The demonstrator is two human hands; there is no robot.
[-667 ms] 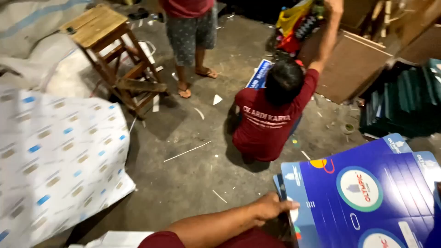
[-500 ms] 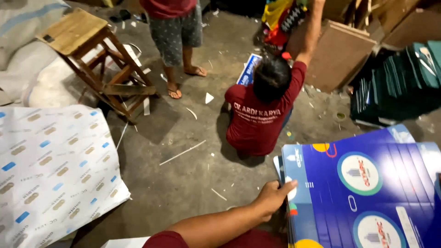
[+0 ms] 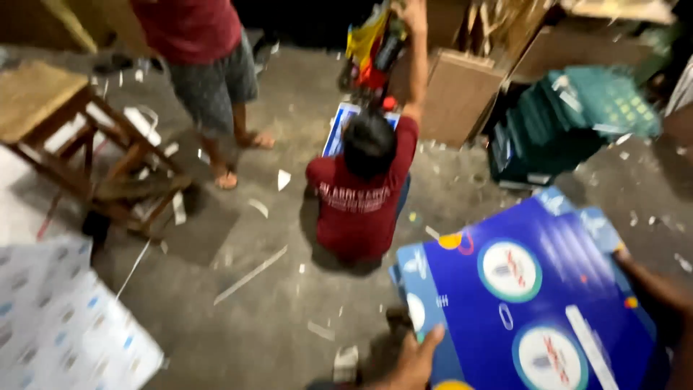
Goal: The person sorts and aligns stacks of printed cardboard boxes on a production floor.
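A grey concrete floor (image 3: 289,310), dimly lit and littered with white paper scraps (image 3: 249,274), fills the view. A wooden stool (image 3: 79,137) stands at the left above patterned white sheets (image 3: 58,325). Brown cardboard (image 3: 455,94) leans at the back beside a dark green stack (image 3: 570,123); the far wall is in darkness.

Left hand (image 3: 417,357) and right hand (image 3: 639,273) gripping blue printed cardboard sheets (image 3: 534,303), seated person (image 3: 364,191) beyond

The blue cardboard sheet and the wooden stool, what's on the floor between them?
In the head view, a person in a red shirt sits between the blue cardboard sheet and the wooden stool, amid paper scraps.
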